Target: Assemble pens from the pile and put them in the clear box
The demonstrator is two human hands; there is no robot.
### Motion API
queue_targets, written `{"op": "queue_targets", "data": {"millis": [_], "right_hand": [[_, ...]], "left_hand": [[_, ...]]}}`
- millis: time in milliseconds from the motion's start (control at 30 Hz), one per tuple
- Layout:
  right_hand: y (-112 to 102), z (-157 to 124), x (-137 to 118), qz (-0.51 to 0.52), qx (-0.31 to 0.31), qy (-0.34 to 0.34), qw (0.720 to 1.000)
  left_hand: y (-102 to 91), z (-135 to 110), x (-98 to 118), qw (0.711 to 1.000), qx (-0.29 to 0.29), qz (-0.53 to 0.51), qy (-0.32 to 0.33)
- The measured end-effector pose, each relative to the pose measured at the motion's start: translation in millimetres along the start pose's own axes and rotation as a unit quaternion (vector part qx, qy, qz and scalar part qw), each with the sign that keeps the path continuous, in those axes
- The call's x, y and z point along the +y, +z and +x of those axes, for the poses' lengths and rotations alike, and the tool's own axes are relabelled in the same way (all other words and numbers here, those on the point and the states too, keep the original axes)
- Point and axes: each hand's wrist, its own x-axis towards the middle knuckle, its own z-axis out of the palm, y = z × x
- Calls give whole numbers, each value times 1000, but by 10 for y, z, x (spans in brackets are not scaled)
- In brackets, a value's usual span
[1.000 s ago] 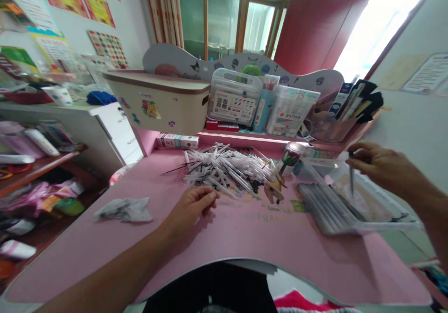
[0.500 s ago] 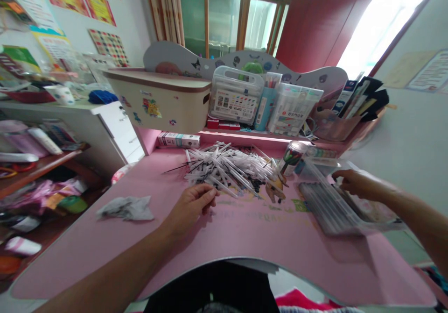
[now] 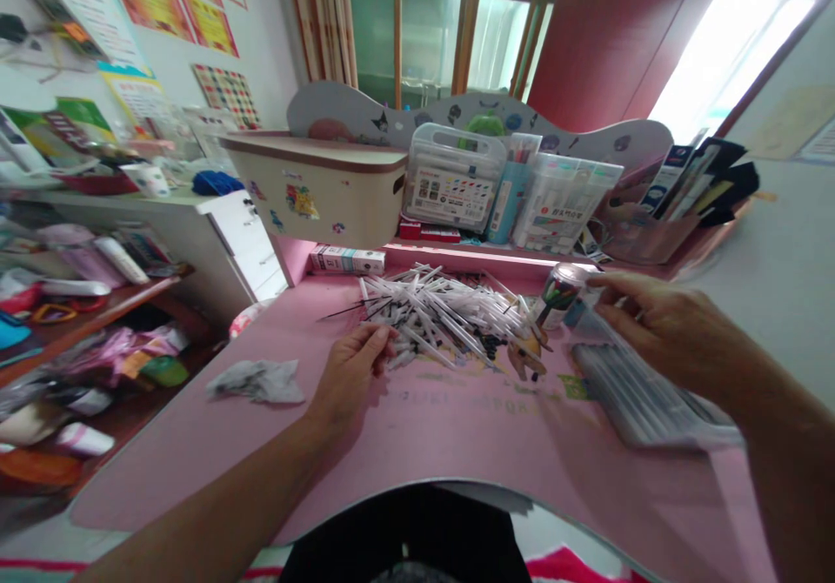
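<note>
Pink, curve-edged bench (image 3: 470, 444) spans the lower frame. Centre-left, the left hand (image 3: 356, 361), loosely curled, is nearer the crisscrossed heap of white plastic tubes (image 3: 444, 304), up-right of its grip. Far right, the half-curled right hand (image 3: 665, 322) overlaps the clear plastic box (image 3: 721, 437). Either's hold: cannot tell.

L forearm (image 3: 241, 487) bare, runs up fr. lower L twd centre, wrist approx. straight. L hand (image 3: 356, 358) low, fingers curled in, thumb on top, tip close to forefinger. R forearm (image 3: 786, 418) also bare, in fr. R edge; R hand (image 3: 665, 322) raised, forefinger pointing L, thumb below & apart, other fingers mostly hidden. Hands well apart.
</note>
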Motion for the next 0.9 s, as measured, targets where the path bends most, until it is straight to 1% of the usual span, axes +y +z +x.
{"op": "queue_targets", "data": {"millis": [33, 100, 167, 200, 233, 300, 367, 400, 467, 533, 600, 667, 733, 833, 900], "right_hand": [[34, 12, -204, 34, 1, -37, 999], [179, 40, -586, 93, -42, -89, 991], [403, 78, -900, 125, -102, -102, 982], [534, 97, -1026, 124, -135, -97, 978], [670, 112, -1129, 116, -163, -91, 975], [936, 125, -1276, 102, -199, -85, 971], [1159, 107, -1361, 91, -214, -70, 970], [1248, 87, -1388, 90, -216, -58, 971], [1380, 37, -1428, 92, -196, -28, 976], [1466, -10, -1456, 92, -167, -2, 982], [1524, -39, -1474, 85, -151, 11, 985], [1567, -50, -1477, 81, -148, 10, 986], [1594, -55, -1467, 90, -127, 9, 988], [1598, -66, -1453, 150, -85, 11, 985], [1587, -81, -1465, 204, -57, 0, 977]], "left_hand": [[-14, 19, 5, 1000, 12, -7, 2], [-41, 54, 7, 999, 28, -20, -1], [-59, 80, 0, 999, 31, -28, -1], [-62, 88, -5, 999, 31, -30, 1], [-61, 93, -11, 999, 31, -31, 2], [-50, 91, -21, 999, 30, -31, -2], [-31, 79, -25, 999, 25, -29, -5], [-21, 72, -25, 999, 22, -28, -4], [-6, 58, -24, 999, 20, -28, -2], [-3, 52, -22, 999, 26, -28, -3], [-14, 58, -21, 999, 34, -30, -8], [-35, 73, -20, 999, 40, -30, -17], [-54, 92, -17, 998, 42, -30, -29], [-56, 109, -11, 997, 44, -35, -49], [-37, 105, -6, 997, 26, -40, -57]]}}
